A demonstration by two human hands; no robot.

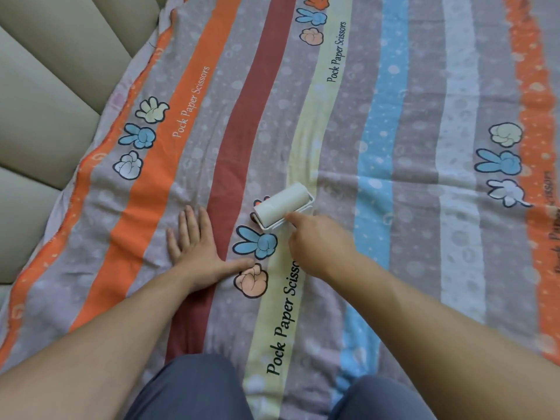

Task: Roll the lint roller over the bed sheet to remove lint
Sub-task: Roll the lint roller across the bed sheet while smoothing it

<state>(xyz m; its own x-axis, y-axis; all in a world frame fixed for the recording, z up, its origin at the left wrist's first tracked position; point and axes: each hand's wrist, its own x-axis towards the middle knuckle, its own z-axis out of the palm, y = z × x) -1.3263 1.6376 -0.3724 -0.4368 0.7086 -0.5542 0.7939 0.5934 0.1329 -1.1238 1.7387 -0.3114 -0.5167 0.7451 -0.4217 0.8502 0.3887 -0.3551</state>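
Right hand (318, 247) grips the lint roller (283, 204) (index finger out along its frame) on the bed sheet (409, 147); left hand (197, 247) presses flat, fingers straight.

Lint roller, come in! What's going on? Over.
Left grip flat, pressing bed sheet. Right grip holds lint roller, roll down on sheet. Nothing in its way.

Print on bed sheet (409, 207): "Pock Paper Scissors", repeated along the stripes
Orange stripe (151, 189), 10 o'clock: full phrase, white letters
Yellow stripe (303, 140), 12 o'clock: full phrase, dark letters
Yellow stripe, 6 o'clock: "Pock Paper Scisso", the end hidden by the right hand (318, 247)
Dotted orange stripe (536, 116), 3 o'clock edge: dark letters, blurred, only "Pap" legible
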